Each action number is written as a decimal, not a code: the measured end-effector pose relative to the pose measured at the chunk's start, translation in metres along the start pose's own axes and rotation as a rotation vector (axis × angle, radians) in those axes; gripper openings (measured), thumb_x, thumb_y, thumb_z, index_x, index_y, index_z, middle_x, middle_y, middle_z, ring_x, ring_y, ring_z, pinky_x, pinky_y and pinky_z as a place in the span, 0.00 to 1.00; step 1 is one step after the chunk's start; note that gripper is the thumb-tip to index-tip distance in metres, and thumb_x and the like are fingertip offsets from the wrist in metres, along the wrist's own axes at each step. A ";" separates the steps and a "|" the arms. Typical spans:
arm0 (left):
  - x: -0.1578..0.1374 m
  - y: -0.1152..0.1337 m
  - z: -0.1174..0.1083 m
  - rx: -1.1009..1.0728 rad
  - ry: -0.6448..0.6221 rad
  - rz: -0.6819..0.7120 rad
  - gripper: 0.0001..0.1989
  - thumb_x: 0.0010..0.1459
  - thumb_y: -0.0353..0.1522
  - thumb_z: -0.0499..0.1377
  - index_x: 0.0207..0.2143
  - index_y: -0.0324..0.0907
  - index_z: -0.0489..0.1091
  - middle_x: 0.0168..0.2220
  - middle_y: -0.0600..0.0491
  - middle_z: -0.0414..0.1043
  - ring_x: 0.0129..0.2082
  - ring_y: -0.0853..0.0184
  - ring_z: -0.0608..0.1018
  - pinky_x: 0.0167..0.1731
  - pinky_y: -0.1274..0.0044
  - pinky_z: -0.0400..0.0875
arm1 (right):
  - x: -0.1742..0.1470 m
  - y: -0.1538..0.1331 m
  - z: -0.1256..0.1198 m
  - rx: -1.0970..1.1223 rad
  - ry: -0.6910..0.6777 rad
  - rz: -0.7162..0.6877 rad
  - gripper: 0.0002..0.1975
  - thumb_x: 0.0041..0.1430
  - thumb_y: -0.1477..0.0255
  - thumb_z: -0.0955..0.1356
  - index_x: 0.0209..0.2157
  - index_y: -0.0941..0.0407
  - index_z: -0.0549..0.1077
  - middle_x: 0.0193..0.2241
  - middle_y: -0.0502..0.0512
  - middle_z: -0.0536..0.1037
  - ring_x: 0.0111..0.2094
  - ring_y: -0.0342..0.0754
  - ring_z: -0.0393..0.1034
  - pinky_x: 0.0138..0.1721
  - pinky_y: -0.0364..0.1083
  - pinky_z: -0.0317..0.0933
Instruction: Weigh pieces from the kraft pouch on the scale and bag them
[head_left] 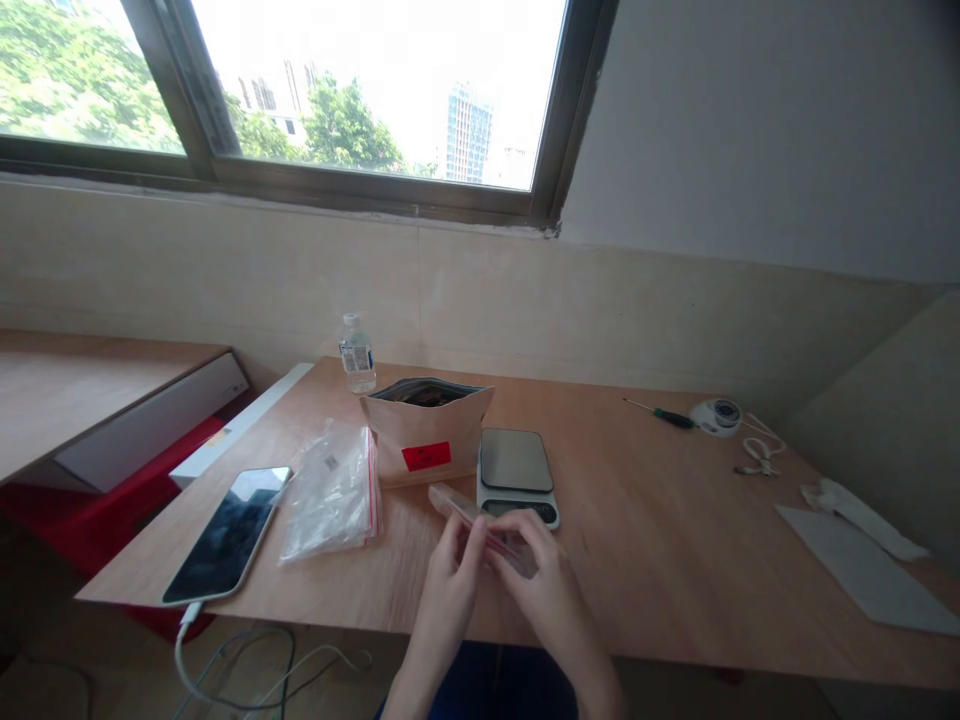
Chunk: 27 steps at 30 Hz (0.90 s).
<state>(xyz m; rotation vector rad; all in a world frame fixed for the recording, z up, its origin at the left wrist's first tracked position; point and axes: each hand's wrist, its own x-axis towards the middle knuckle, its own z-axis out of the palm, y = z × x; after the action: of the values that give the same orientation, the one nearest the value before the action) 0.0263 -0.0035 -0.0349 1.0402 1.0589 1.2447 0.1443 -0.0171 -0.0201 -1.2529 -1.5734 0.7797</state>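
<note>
Between my two hands, close to the table's front edge, is a small clear zip bag [454, 503] with a reddish strip along it. My left hand [459, 552] pinches it on one side, and my right hand [534, 555] grips the other side with bent fingers. Just beyond them stands a white kitchen scale [516, 462] with a grey plate; my fingers partly cover its display end. Left of the scale an open brown paper pouch [427, 440] with a red label stands upright, dark contents showing at its mouth. A pile of clear zip bags [330, 495] lies beside the pouch.
A phone [229, 535] on a charging cable lies at the left edge. A water bottle [358, 355] stands behind the pouch. Far right are a screwdriver [671, 416], a white dome camera [718, 417] with its cable, and a grey sheet [862, 565] near a white wrapper [866, 515].
</note>
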 end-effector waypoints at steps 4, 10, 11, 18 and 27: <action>-0.003 0.003 0.001 0.014 -0.064 0.022 0.18 0.51 0.47 0.60 0.30 0.40 0.67 0.30 0.51 0.74 0.34 0.63 0.76 0.38 0.74 0.69 | 0.001 -0.001 -0.003 0.049 0.043 -0.022 0.07 0.60 0.71 0.64 0.28 0.54 0.70 0.33 0.53 0.73 0.36 0.47 0.71 0.38 0.43 0.67; -0.003 0.003 -0.005 0.113 -0.131 0.049 0.14 0.57 0.43 0.57 0.36 0.41 0.66 0.35 0.51 0.75 0.37 0.63 0.76 0.40 0.74 0.68 | -0.001 -0.010 -0.009 0.091 -0.010 0.043 0.11 0.62 0.66 0.63 0.32 0.53 0.75 0.39 0.56 0.75 0.43 0.49 0.72 0.44 0.46 0.69; -0.002 0.002 -0.007 0.133 -0.142 0.054 0.14 0.58 0.43 0.56 0.37 0.41 0.66 0.36 0.51 0.75 0.38 0.63 0.76 0.40 0.75 0.68 | -0.001 -0.010 -0.009 0.091 -0.011 0.050 0.12 0.62 0.65 0.63 0.31 0.53 0.76 0.39 0.56 0.75 0.43 0.49 0.73 0.43 0.45 0.69; 0.000 -0.001 -0.012 0.224 -0.171 0.123 0.12 0.60 0.41 0.52 0.33 0.42 0.65 0.31 0.53 0.72 0.33 0.66 0.74 0.36 0.77 0.68 | 0.000 -0.002 -0.009 0.058 0.029 0.026 0.10 0.59 0.66 0.67 0.30 0.54 0.78 0.36 0.56 0.78 0.39 0.49 0.74 0.40 0.44 0.69; -0.002 0.008 -0.009 0.237 -0.271 0.172 0.12 0.61 0.40 0.54 0.31 0.40 0.66 0.28 0.54 0.72 0.29 0.68 0.73 0.30 0.81 0.65 | -0.003 -0.005 -0.008 0.008 0.079 0.056 0.10 0.60 0.67 0.65 0.29 0.55 0.75 0.28 0.53 0.78 0.31 0.48 0.74 0.35 0.43 0.67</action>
<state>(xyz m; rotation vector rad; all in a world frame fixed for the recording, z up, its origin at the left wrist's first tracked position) 0.0158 -0.0046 -0.0287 1.4642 0.9352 1.0908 0.1500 -0.0223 -0.0137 -1.3110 -1.4759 0.7614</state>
